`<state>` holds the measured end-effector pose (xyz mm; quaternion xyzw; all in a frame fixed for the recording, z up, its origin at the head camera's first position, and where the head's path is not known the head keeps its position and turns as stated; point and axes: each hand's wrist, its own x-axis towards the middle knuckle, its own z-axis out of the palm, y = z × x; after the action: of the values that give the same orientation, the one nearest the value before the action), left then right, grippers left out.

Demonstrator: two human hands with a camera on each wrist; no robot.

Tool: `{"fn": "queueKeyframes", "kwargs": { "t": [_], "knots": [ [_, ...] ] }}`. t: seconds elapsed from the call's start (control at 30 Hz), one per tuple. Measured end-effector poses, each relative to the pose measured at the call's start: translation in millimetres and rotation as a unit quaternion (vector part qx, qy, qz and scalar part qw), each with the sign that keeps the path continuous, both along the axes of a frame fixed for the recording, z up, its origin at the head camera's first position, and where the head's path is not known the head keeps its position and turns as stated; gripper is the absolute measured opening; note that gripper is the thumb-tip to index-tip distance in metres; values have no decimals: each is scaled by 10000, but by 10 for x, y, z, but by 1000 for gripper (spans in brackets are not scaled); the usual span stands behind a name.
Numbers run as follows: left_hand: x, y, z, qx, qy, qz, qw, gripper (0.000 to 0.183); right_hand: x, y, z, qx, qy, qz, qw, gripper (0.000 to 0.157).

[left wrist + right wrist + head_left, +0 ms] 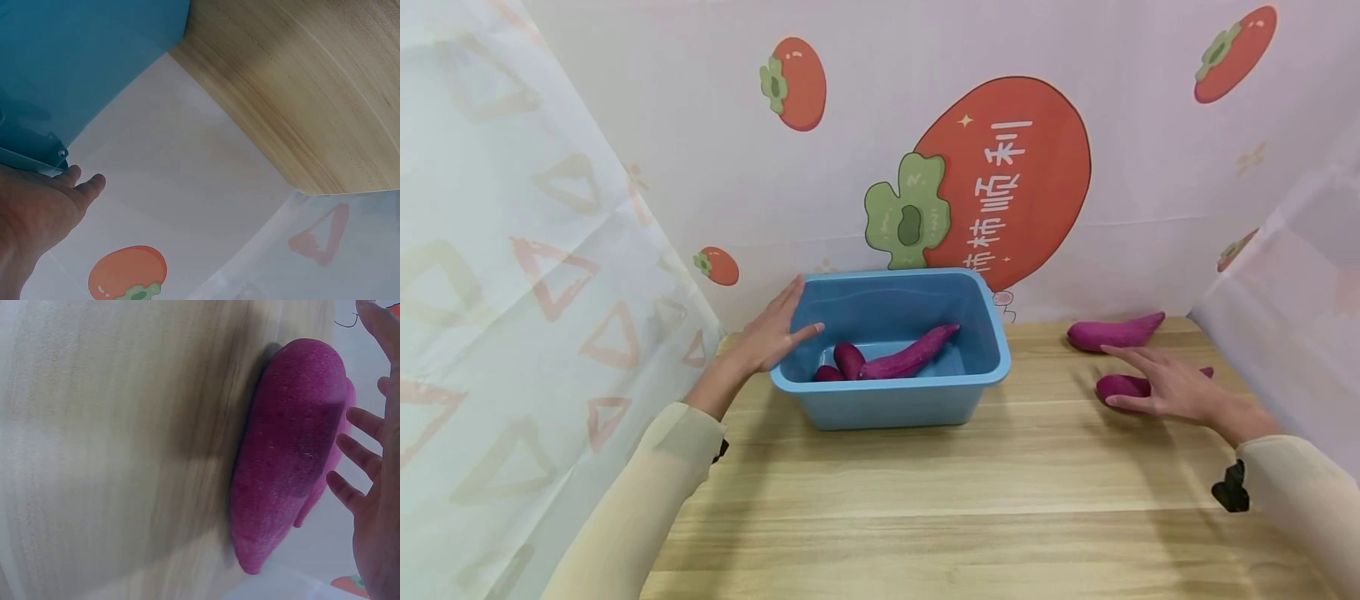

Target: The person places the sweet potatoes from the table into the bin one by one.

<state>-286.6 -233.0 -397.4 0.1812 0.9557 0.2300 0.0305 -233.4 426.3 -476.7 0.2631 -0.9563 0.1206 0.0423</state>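
Note:
A blue plastic basin (891,408) stands at the back middle of the table, with several purple sweet potatoes (910,357) inside. On its left rim rests my left hand (772,332), thumb pointing inward over the edge. My right hand (1176,387) hovers with spread fingers just above a purple sweet potato (1122,388) at the right, partly covering it in the head view. The right wrist view shows that sweet potato (284,444) large and a gap between it and the fingers. Behind it lies another sweet potato (1112,333), near the back wall.
The wooden table (880,517) runs up to a printed back cloth (715,150) with persimmon pictures. Cloth walls also close off the left (512,292) and right sides. The right-hand sweet potatoes lie close to the right wall.

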Motion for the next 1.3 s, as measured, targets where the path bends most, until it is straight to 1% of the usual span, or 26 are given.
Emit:
{"fn": "queueKeyframes", "kwargs": {
  "t": [0.23,0.4,0.67,0.93,1.17,1.3],
  "knots": [
    [-18,-7,-34,-9,-10,-2,10000,98,27,29,-80,-5,-70,-62,10000,87],
    [-4,-2,-26,40,-18,-18,10000,97,42,45,-111,-47,-132,-137,9998,85],
    [-1,-2,-20,29,-22,-16,10000,97,28,116,-228,-6,-223,-209,9995,85],
    [-11,-13,-35,30,6,-8,10000,98,41,158,-294,40,-296,-396,9988,85],
    [-19,-12,-33,51,-6,-5,10000,97,-6,201,-404,89,-174,-370,9991,83],
    [-15,-10,-27,62,13,4,10000,97,-16,202,-425,118,-138,-366,9992,85]
  ]
}}
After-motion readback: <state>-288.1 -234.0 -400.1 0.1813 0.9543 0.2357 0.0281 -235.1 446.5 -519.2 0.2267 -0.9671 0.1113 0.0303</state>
